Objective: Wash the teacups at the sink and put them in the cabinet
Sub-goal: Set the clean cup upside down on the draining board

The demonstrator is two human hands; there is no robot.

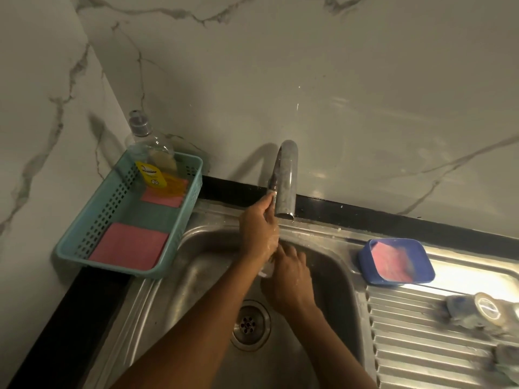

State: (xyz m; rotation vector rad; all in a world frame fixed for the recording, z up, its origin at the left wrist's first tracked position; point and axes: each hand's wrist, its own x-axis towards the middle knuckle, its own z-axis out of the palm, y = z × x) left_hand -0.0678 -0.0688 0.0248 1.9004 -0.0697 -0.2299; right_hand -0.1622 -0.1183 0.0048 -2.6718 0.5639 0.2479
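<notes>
While the left hand (258,228) reaches up across the basin, its thumb and fingertips pinch the small lever (271,192) on the side of the tap (286,175). The tap's spout curves forward over the sink (202,276). Lower down, just beside the left wrist, the right hand (289,276) is seen from the back. Its fingers curl down over a cup (264,272) held inside the basin, above and a little right of the drain (250,324). Only a pale sliver of the cup shows between the two hands, so which way its mouth points and how its axis lies cannot be told.

On the ribbed drainboard (415,332) to the right, a second cup (477,307) appears to lie on its side. Its long axis runs roughly left to right and a round end is turned to the right, but it is blurred. A third cup (507,357) sits nearer the frame's edge, too smeared to read.

The sink and drainboard are steel and glint wet. A blue dish (365,259) holding a pink pad (393,261) rests on the rim between basin and drainboard. At the left corner a teal slotted basket (92,220) holds a clear bottle (148,147) with a yellow label and two pink sponges (129,245). A black counter (365,217) edges the sink, and a white, grey-veined marble wall (337,80) rises behind and to the left.
</notes>
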